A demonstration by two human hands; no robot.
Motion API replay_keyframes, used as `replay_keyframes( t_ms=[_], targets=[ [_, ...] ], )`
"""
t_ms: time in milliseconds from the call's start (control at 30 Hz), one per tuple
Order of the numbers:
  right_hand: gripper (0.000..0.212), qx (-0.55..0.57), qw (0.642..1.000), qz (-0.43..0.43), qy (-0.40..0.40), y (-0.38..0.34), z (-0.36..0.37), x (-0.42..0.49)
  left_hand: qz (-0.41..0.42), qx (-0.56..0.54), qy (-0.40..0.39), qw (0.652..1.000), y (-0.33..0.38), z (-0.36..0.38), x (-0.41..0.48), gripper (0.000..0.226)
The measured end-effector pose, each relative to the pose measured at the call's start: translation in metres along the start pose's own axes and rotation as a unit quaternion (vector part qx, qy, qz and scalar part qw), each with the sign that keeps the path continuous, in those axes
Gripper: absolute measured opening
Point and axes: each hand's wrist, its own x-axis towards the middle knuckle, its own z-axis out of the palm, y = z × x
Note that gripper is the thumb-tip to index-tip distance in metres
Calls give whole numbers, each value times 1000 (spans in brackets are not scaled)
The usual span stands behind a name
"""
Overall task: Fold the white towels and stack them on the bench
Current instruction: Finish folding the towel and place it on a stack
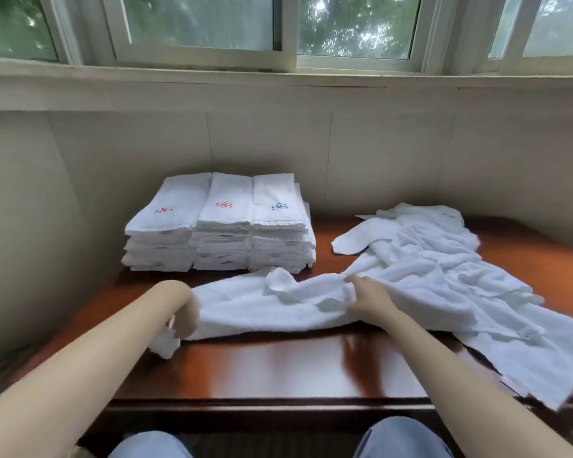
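I see one white towel [265, 305] stretched out across the near middle of the reddish-brown desk [245, 368], its long axis running left to right, roughly parallel to the desk's front edge. It is rumpled, with a small corner flipped up near its middle. My left hand [184, 317] is at the towel's left end, fingers curled round the bunched cloth, a bit of which hangs below the hand. My right hand [366, 297] is on the towel's right part, the fingers pinching a fold of the fabric at its upper edge.

To the right, a loose pile of unfolded towels [444, 266] sprawls over the desk, its long axis slanting from the far middle toward the near right corner, where one edge hangs over the front. The stretched towel's right end runs into this pile.

At the far left of the desk, against the wall, stand three stacks of folded towels [222, 226] side by side and touching, their long sides pointing away from me. The top towels on the left and middle stacks carry red emblems, the right one a blue emblem.
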Motion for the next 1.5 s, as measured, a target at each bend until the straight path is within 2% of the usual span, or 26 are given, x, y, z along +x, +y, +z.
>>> replay_keyframes(
  t_ms=[67,133,167,200,267,333,367,433,467,500,567,600,667,733,800,900,967,1033,1133,1167,1200,1300,1333,1433,1500],
  targets=[
    [45,-157,987,-24,-25,-4,15,-6,105,-119,123,980,20,1,4,27],
    [28,-188,982,-14,-28,-6,20,-13,174,-194,263,929,46,0,9,29],
    [14,-157,987,-13,-13,-8,17,-14,192,-207,315,906,57,-2,12,32],
    [9,-99,995,-19,-5,-9,11,-15,203,-213,357,886,67,-3,16,38],
    [20,36,997,-57,-42,-13,-10,-14,231,-210,413,856,85,-8,20,58],
    [13,171,975,-98,-99,-19,-37,-16,233,-198,431,849,97,-17,19,71],
    [8,232,958,-114,-126,-24,-51,-19,234,-196,428,851,99,-23,18,63],
    [20,323,919,-143,-177,-34,-76,-24,255,-202,403,855,100,-34,14,19],
    [24,344,906,-155,-193,-39,-84,-25,272,-205,403,850,100,-39,10,7],
    [24,365,895,-163,-198,-42,-91,-24,283,-216,413,838,96,-45,10,17],
    [22,406,886,-145,-174,-48,-99,-19,265,-290,429,814,79,-54,9,35],
    [21,406,893,-126,-146,-51,-101,-15,247,-338,445,791,67,-58,6,42],
    [21,324,939,-99,-62,-54,-104,-4,214,-436,471,736,37,-64,-1,49],
    [29,183,977,-96,45,-54,-110,8,194,-490,503,686,7,-67,-14,53],
    [34,106,982,-82,135,-51,-122,18,157,-506,567,631,-24,-67,-29,54],
    [14,161,973,-54,156,-53,-139,24,78,-506,649,563,-67,-67,-53,45],
    [20,150,976,-94,126,-75,-138,16,70,-478,678,554,-80,-69,-69,43],
    [26,139,976,-159,62,-114,-125,1,95,-416,721,546,-73,-74,-89,45],
    [70,210,945,-239,-71,-177,-96,-24,128,-312,777,531,-47,-77,-118,43],
    [75,230,935,-257,-81,-194,-88,-30,133,-290,788,526,-42,-78,-126,41],
    [72,239,931,-268,-68,-208,-81,-32,131,-276,796,522,-40,-77,-135,39],
    [40,226,942,-245,28,-228,-82,-31,122,-237,817,511,-52,-73,-157,38],
    [31,241,941,-235,35,-226,-86,-26,120,-222,822,511,-60,-70,-162,37],
    [30,366,900,-226,-70,-207,-104,-17,120,-187,833,507,-83,-59,-171,40],
    [30,442,863,-221,-105,-199,-112,-19,115,-172,834,511,-89,-55,-174,51]
  ],
)
